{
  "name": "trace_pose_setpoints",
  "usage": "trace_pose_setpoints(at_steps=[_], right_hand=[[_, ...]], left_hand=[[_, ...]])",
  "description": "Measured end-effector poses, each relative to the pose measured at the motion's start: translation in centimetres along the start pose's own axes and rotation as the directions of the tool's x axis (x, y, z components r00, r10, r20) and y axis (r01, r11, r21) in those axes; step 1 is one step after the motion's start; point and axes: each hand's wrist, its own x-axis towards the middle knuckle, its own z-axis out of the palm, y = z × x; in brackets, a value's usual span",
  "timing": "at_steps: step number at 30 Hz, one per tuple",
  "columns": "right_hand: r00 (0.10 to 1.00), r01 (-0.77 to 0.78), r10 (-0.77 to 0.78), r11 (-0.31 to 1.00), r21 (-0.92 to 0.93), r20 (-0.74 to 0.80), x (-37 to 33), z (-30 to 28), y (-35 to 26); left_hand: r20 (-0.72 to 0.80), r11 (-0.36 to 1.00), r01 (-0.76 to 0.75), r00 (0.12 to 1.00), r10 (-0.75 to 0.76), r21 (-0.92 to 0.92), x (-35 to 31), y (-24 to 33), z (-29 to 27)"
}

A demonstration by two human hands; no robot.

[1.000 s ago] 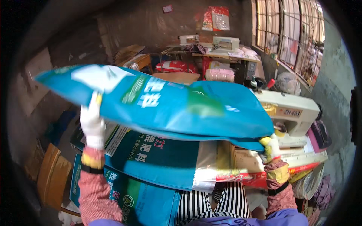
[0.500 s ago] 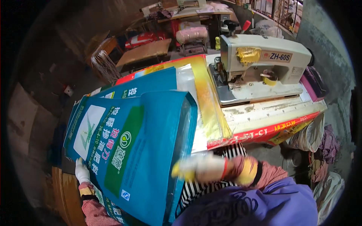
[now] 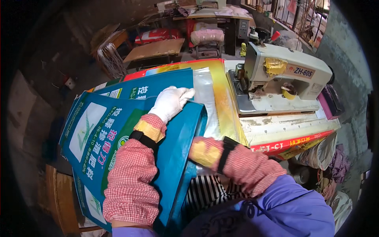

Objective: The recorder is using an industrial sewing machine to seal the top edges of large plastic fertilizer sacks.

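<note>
A blue printed woven sack (image 3: 92,134) lies in front of me with its side mouth toward my right. My left hand (image 3: 173,103), in a white glove, has its fingers closed on the sack's far edge near the corner. My right hand is hidden inside the mouth of the sack; only the yellow-patched cuff (image 3: 205,153) and checked sleeve show. More blue sacks (image 3: 173,79) lie under and beyond this one, beside clear plastic film (image 3: 207,94) and a yellow-and-red sack (image 3: 221,87).
A white sewing machine (image 3: 288,79) stands on the table to the right, with a purple box (image 3: 331,100) beside it. Behind are a wooden board (image 3: 154,51) and a padded stool (image 3: 207,37). White bags (image 3: 321,152) hang at the right below the table edge.
My left hand has moved from the sack's near left edge up to its far edge. My right hand has gone into the sack's mouth. The sack has shifted slightly left.
</note>
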Motion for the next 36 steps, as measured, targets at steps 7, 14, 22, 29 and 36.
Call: trace_pose_setpoints(at_steps=[7,14,22,29,36], right_hand=[[0.829,-0.525,0.316,0.154,0.837,0.462,-2.4,-13.2,4.4],[0.904,-0.378,0.427,0.828,0.414,-0.030,1.1,-10.0,4.9],[0.786,-0.616,0.510,0.693,0.374,0.350,-4.1,-8.5,4.9],[0.896,-0.437,0.430,0.897,0.061,0.109,-4.8,-4.1,3.2],[0.830,-0.521,0.526,0.850,-0.079,0.184,-4.4,-6.2,1.2]], left_hand=[[0.176,0.998,-0.031,0.984,0.041,-0.059,1.4,-0.1,4.9],[0.005,0.248,0.086,0.952,-0.307,-0.965,-2.0,2.4,12.0],[-0.532,0.856,0.490,0.775,-0.341,0.166,-22.7,0.5,-2.4],[0.020,0.017,0.625,0.053,-0.998,-0.780,-41.2,13.8,1.6],[-0.244,0.708,0.706,0.681,-0.690,-0.030,-42.4,16.9,5.1]])
